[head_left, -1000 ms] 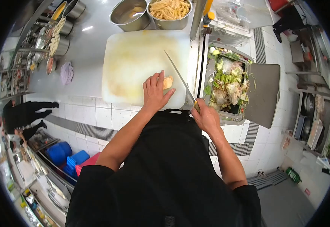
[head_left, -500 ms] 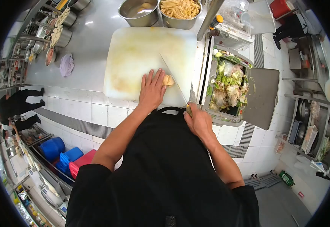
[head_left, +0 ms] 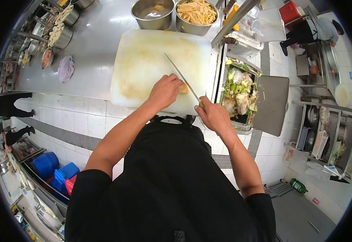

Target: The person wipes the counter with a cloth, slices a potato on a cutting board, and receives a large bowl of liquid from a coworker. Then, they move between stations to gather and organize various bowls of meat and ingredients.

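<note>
My right hand (head_left: 215,116) is wrapped round the handle of a long kitchen knife (head_left: 175,67). Its blade slants up and left across a white, stained cutting board (head_left: 143,52). Beside the blade, on its left, my left hand (head_left: 164,92) curls its fingers on a pale yellow piece that looks like peeled potato (head_left: 183,88). My fingers hide part of that piece. Beyond the board stand a metal bowl of pale cut strips (head_left: 196,13) and a metal bowl of liquid (head_left: 151,15) with a pale lump in it.
A bin of vegetable scraps (head_left: 240,90) stands right of the board, with a grey lid (head_left: 273,105) beside it. A lilac cloth (head_left: 66,68) lies on the steel counter (head_left: 95,52). Pots line the left shelf. One person (head_left: 305,32) is far right; others are far left.
My left hand has gone from flat, spread fingers to fingers curled on the potato piece. The knife's tip has shifted slightly left and up. The whole view has shifted a little.
</note>
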Available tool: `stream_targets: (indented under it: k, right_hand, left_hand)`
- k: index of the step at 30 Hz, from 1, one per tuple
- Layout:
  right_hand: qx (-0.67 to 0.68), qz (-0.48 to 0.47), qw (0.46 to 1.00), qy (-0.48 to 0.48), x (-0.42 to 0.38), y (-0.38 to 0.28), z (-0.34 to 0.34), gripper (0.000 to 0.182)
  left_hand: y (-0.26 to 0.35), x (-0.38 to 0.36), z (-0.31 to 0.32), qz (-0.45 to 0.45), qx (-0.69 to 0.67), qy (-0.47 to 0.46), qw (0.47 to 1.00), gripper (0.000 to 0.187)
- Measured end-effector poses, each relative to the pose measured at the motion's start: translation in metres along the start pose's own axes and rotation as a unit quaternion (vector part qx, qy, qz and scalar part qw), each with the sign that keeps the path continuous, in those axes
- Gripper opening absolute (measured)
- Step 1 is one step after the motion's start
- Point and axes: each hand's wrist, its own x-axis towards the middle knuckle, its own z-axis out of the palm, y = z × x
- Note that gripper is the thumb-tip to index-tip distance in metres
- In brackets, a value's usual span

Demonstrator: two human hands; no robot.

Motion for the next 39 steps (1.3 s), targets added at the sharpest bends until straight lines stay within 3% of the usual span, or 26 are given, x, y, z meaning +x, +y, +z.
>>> stream_targets:
  k: [6, 10, 12, 14, 17, 21, 23, 28, 32, 34, 39]
  right_hand:
    - [-0.076, -0.024, 0.996, -0.032, -0.016, -0.008, -0.013, 0.025]
    - [-0.069, 0.002, 0.998, 0.0, 0.019, 0.008, 0.03, 0.026]
    - [-0.047, -0.073, 0.994, 0.064, 0.043, 0.002, 0.03, 0.026]
    - [-0.065, -0.067, 0.994, 0.048, 0.037, -0.011, 0.005, 0.026]
    - [-0.078, 0.005, 0.995, -0.064, -0.017, -0.019, -0.021, 0.026]
    - [-0.056, 0.021, 0.998, -0.014, 0.002, 0.002, 0.031, 0.026]
    - [-0.044, -0.048, 0.997, 0.039, 0.033, -0.005, 0.03, 0.026]
    - [-0.056, -0.021, 0.998, -0.031, -0.008, -0.019, -0.004, 0.026]
    - [-0.046, 0.021, 0.999, -0.007, 0.011, 0.001, 0.038, 0.027]
    - [-0.049, -0.044, 0.997, 0.045, 0.035, -0.012, 0.03, 0.027]
    - [-0.056, 0.026, 0.997, -0.047, -0.02, -0.018, 0.004, 0.026]
  left_hand:
    - [-0.009, 0.014, 0.003, 0.006, 0.008, -0.039, 0.999, 0.018]
    - [-0.011, 0.014, 0.004, 0.034, 0.013, -0.026, 0.999, 0.019]
    - [-0.011, 0.014, 0.004, 0.031, 0.012, -0.031, 0.999, 0.021]
    - [-0.01, 0.016, 0.002, 0.034, 0.014, -0.036, 0.999, 0.023]
    - [-0.008, 0.014, 0.003, -0.001, 0.018, -0.05, 0.999, 0.018]
    - [-0.007, 0.011, 0.002, 0.022, -0.013, -0.019, 0.999, 0.017]
    - [-0.006, 0.011, 0.0, 0.016, -0.012, -0.018, 1.0, 0.016]
    - [-0.009, 0.01, 0.005, 0.003, -0.012, -0.017, 1.0, 0.018]
    - [-0.009, 0.01, 0.003, 0.011, -0.015, -0.009, 1.0, 0.018]
    - [-0.01, 0.01, 0.003, 0.01, 0.007, -0.037, 0.999, 0.018]
    - [-0.01, 0.009, 0.004, 0.001, -0.004, -0.018, 1.0, 0.018]
